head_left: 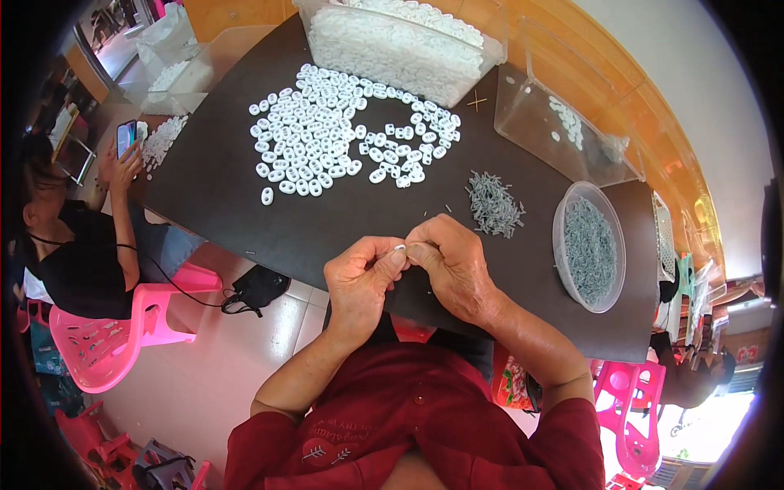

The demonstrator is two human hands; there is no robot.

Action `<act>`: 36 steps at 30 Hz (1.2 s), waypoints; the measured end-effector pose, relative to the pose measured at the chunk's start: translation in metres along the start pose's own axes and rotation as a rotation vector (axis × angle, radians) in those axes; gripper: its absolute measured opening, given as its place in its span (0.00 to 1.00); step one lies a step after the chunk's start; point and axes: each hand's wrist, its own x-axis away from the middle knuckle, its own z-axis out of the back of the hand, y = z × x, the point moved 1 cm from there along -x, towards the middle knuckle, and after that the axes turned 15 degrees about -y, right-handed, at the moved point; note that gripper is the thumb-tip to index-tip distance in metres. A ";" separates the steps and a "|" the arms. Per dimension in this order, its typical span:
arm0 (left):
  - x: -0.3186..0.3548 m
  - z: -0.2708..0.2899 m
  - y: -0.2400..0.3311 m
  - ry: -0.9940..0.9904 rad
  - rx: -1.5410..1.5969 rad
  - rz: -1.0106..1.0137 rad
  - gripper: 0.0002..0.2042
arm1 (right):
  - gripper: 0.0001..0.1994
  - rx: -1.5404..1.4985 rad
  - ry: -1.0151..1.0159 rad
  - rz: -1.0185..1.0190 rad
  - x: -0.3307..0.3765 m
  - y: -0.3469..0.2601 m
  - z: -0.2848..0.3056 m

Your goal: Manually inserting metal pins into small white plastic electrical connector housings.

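Note:
Close together above the table's near edge, both my hands pinch one small white plastic piece point(399, 247). My left hand point(359, 273) has its thumb and fingers closed on the left side of it. From the right, the thumb and forefinger of my right hand point(449, 261) press against the same piece; anything smaller in those fingertips is hidden. Beyond my hands lie many white oval two-holed pieces point(302, 139), spread over the dark table point(220, 196). To the right of them is a heap of small grey pins point(494, 204).
A round clear tub point(618, 269) of grey pins stands at the right. At the back sits a clear bin point(392, 61) heaped with white pieces, beside a shallow clear box point(523, 122). On the left, another person point(82, 253) holds a phone point(126, 137), near a pink chair point(106, 343).

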 end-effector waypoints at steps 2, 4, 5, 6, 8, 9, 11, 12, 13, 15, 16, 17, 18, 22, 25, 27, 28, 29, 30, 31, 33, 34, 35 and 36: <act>-0.001 0.001 0.001 -0.002 0.025 -0.007 0.07 | 0.01 -0.018 -0.038 -0.002 -0.001 -0.001 0.006; -0.002 0.003 0.000 0.000 0.048 -0.011 0.07 | 0.03 -0.157 -0.096 -0.032 -0.003 -0.004 0.014; -0.003 0.003 -0.001 0.009 0.086 -0.014 0.08 | 0.03 -0.157 -0.102 -0.026 -0.006 -0.004 0.016; -0.004 0.005 -0.001 0.018 0.123 -0.017 0.08 | 0.04 -0.179 -0.023 -0.035 -0.010 -0.003 0.019; -0.007 0.006 0.001 0.028 0.153 -0.034 0.08 | 0.06 -0.198 0.060 -0.047 -0.024 0.002 0.026; -0.007 0.007 0.002 0.036 0.181 -0.049 0.08 | 0.07 0.032 0.059 0.048 -0.038 0.008 0.030; -0.007 0.008 0.002 0.047 0.195 -0.059 0.08 | 0.08 0.262 0.061 0.142 -0.058 0.020 0.028; -0.007 0.008 0.002 0.056 0.210 -0.070 0.08 | 0.08 0.410 0.069 0.181 -0.068 0.024 0.020; -0.007 0.009 0.002 0.061 0.206 -0.073 0.08 | 0.08 0.554 0.070 0.226 -0.077 0.027 0.014; -0.006 0.007 0.002 0.052 0.238 -0.094 0.08 | 0.07 0.667 0.025 0.237 -0.084 0.028 0.012; -0.006 0.007 0.001 0.058 0.234 -0.094 0.08 | 0.06 0.781 -0.022 0.240 -0.087 0.029 0.009; -0.006 0.007 -0.001 0.048 0.238 -0.112 0.08 | 0.04 0.777 -0.024 0.265 -0.088 0.032 0.007; -0.006 0.008 -0.002 0.037 0.243 -0.130 0.08 | 0.04 0.774 -0.024 0.266 -0.089 0.032 0.005; -0.003 0.009 -0.001 0.046 0.218 -0.117 0.09 | 0.04 0.749 -0.068 0.353 -0.080 0.030 0.004; -0.004 0.007 0.001 0.053 0.227 -0.108 0.08 | 0.06 0.320 -0.006 0.223 -0.054 0.030 0.015; -0.003 0.008 0.002 0.038 0.212 -0.090 0.08 | 0.07 -0.103 -0.065 0.061 -0.038 0.027 0.022; -0.004 0.007 0.002 0.030 0.216 -0.081 0.08 | 0.08 -0.519 -0.111 -0.101 -0.030 0.024 0.026; -0.004 0.007 0.003 0.042 0.194 -0.088 0.08 | 0.09 -0.661 -0.132 -0.177 -0.024 0.020 0.029; -0.004 0.006 0.004 0.054 0.171 -0.096 0.08 | 0.09 -0.663 -0.125 -0.186 -0.018 0.018 0.029; -0.005 0.004 0.005 0.041 0.166 -0.110 0.08 | 0.09 -0.706 -0.129 -0.211 -0.014 0.017 0.029; -0.005 0.001 0.007 0.038 0.158 -0.100 0.08 | 0.09 -0.753 -0.131 -0.238 -0.006 0.017 0.028; -0.005 0.000 0.007 0.042 0.150 -0.098 0.08 | 0.09 -0.820 -0.126 -0.250 -0.003 0.017 0.028; -0.006 -0.002 0.007 0.041 0.148 -0.094 0.08 | 0.10 -0.888 -0.121 -0.263 0.000 0.017 0.027; -0.006 -0.003 0.006 0.030 0.165 -0.095 0.08 | 0.10 -0.891 -0.119 -0.263 0.002 0.016 0.027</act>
